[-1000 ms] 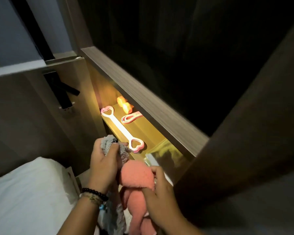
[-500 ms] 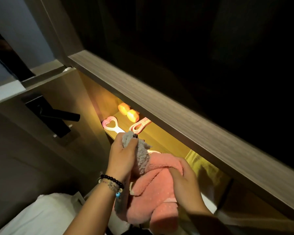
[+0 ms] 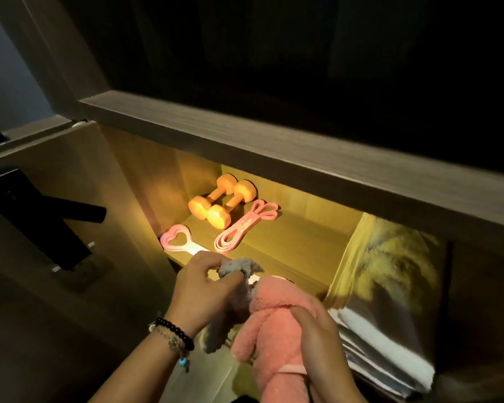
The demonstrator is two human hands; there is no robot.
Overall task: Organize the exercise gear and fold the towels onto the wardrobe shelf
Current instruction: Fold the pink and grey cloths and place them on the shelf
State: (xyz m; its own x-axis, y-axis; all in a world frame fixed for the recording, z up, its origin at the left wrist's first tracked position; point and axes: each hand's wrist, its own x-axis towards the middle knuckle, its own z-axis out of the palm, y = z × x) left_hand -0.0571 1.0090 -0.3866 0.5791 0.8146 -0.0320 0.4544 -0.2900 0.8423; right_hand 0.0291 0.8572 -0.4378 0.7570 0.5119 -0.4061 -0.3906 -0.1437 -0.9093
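My left hand (image 3: pixel 202 295) pinches a grey towel (image 3: pixel 239 267) at the front edge of the lit wardrobe shelf (image 3: pixel 297 245). My right hand (image 3: pixel 322 341) grips a pink towel (image 3: pixel 274 321) that hangs down in front of the shelf, touching the grey one. Two orange dumbbells (image 3: pixel 223 203) lie at the shelf's back left. A pink resistance band (image 3: pixel 245 226) lies just right of them. A pink pull strap with a heart-shaped handle (image 3: pixel 176 241) lies along the left front, its near end hidden behind my hands.
A stack of folded white and yellowish linens (image 3: pixel 387 301) fills the shelf's right side. A thick wooden shelf board (image 3: pixel 274 144) overhangs the compartment. The open door at left carries a black handle (image 3: pixel 56 216).
The view has swung right and closer, showing the dumbbells and the linen stack. Both hands with their towels have stayed at the shelf's front edge.
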